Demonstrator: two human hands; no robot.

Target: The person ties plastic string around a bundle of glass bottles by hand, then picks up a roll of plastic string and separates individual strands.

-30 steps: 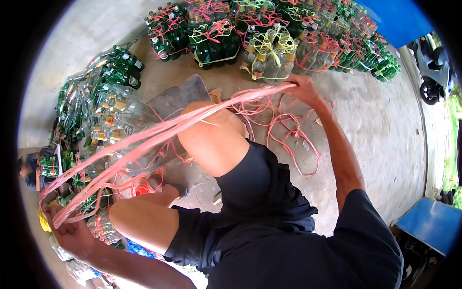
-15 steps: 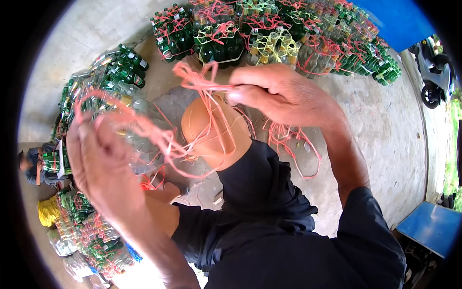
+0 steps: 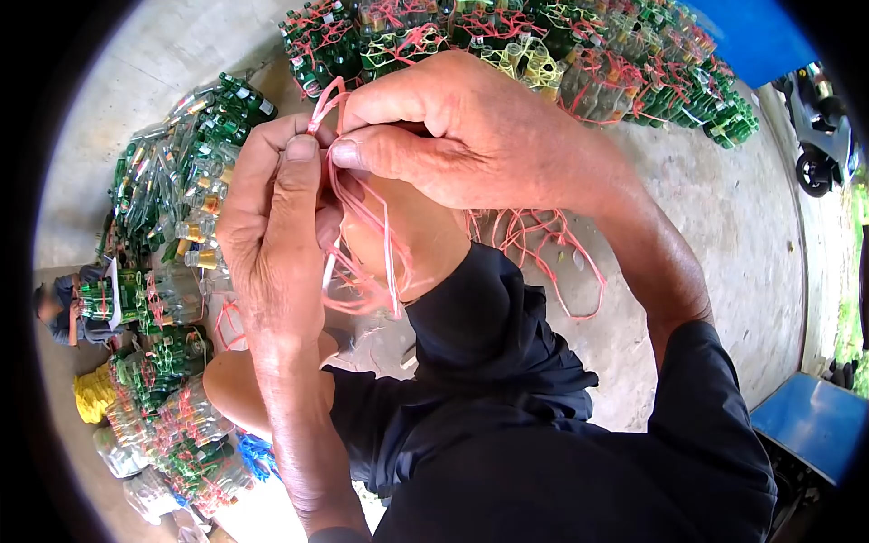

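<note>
Pinched between thumbs and fingers, a bunch of pink plastic string hangs in loops in front of my bare knee. My left hand is closed on the string, thumb pressed against the fingers. Close against it, my right hand grips the same string between thumb and curled forefinger. A small loop sticks up above the fingertips. The exact point where the strands cross is partly hidden by my fingers. More pink string lies in a loose tangle on the floor beyond my knee.
Bundles of green and clear bottles tied with pink and yellow string stand along the back. Loose bottles are heaped at the left, near another person. A yellow bundle, a scooter and a blue panel stand around the concrete floor.
My left hand has moved right and up to meet my right hand, which shifted left. The string, stretched between the separated hands before, now hangs bunched below them.
</note>
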